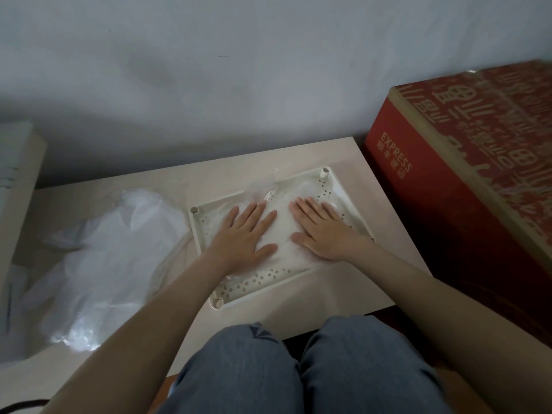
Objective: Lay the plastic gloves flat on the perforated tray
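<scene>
Now, hands: left hand (245, 234) and right hand (321, 231) flat, fingers straight, pressing translucent plastic gloves (283, 234).
Beneath: cream rectangular perforated plastic tray (268, 277), on pale worktop (343, 282).

tray (355, 201): cream, dotted holes | gloves (283, 234): translucent white | box (448, 186): red

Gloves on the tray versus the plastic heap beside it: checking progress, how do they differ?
The gloves lie flattened under the left hand and right hand; the plastic heap is crumpled, untouched. The gloves sit in the perforated tray; the heap lies on the table, left of it, spreading wider. Both are translucent white plastic.
</scene>
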A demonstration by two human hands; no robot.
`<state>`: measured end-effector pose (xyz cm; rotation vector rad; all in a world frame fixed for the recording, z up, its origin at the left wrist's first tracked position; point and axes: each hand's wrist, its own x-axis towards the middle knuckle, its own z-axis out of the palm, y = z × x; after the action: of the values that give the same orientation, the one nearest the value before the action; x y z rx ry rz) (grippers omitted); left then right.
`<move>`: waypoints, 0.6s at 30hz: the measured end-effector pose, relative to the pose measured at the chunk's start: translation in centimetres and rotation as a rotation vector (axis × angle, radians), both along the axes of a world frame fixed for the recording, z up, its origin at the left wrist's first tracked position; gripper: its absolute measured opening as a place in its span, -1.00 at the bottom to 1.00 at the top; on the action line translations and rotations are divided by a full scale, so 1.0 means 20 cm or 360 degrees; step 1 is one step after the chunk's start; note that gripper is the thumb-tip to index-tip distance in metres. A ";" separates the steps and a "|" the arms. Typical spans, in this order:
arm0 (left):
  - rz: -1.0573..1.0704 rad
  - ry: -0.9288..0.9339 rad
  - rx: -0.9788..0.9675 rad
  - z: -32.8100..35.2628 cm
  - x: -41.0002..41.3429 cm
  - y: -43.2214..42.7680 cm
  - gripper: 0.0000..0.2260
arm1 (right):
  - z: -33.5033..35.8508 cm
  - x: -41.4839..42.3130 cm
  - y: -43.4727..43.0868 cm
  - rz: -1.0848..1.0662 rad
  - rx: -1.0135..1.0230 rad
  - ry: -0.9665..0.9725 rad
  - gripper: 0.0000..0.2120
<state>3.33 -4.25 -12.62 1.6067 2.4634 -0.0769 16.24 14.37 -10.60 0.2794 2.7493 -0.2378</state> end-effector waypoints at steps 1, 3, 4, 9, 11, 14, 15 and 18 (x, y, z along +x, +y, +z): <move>0.0001 -0.0015 -0.0010 0.00 0.00 0.00 -0.32 | 0.01 0.00 0.01 -0.0039 -0.0016 -0.0010 -0.37; -0.0004 -0.0100 0.0023 0.03 0.00 0.01 -0.27 | 0.03 -0.01 0.02 -0.0110 -0.0077 0.0035 -0.38; -0.0013 -0.0160 0.0093 0.05 0.01 0.01 -0.22 | 0.06 -0.01 0.02 -0.0154 -0.0137 0.0118 -0.39; 0.0054 -0.0061 0.0815 0.20 0.02 -0.07 -0.50 | 0.23 -0.08 -0.02 -0.0209 -0.0154 0.0545 -0.46; 0.0268 0.0272 0.1093 0.23 0.01 -0.14 -0.73 | 0.27 -0.11 -0.05 -0.0171 -0.0082 0.0540 -0.46; 0.0970 0.0245 0.0833 0.29 0.00 -0.32 -0.72 | 0.32 -0.17 -0.13 -0.0095 -0.0083 0.0511 -0.47; 0.1168 0.0187 0.0608 0.29 0.00 -0.39 -0.67 | 0.33 -0.20 -0.16 -0.0054 -0.0094 0.0491 -0.48; 0.1369 0.0122 0.0079 0.25 -0.04 -0.56 -0.53 | 0.36 -0.28 -0.27 0.0056 -0.0156 0.0407 -0.53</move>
<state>2.60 -15.40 -7.63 0.4476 2.9932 0.0540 10.72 9.03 -3.33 0.1857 2.9789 -0.4243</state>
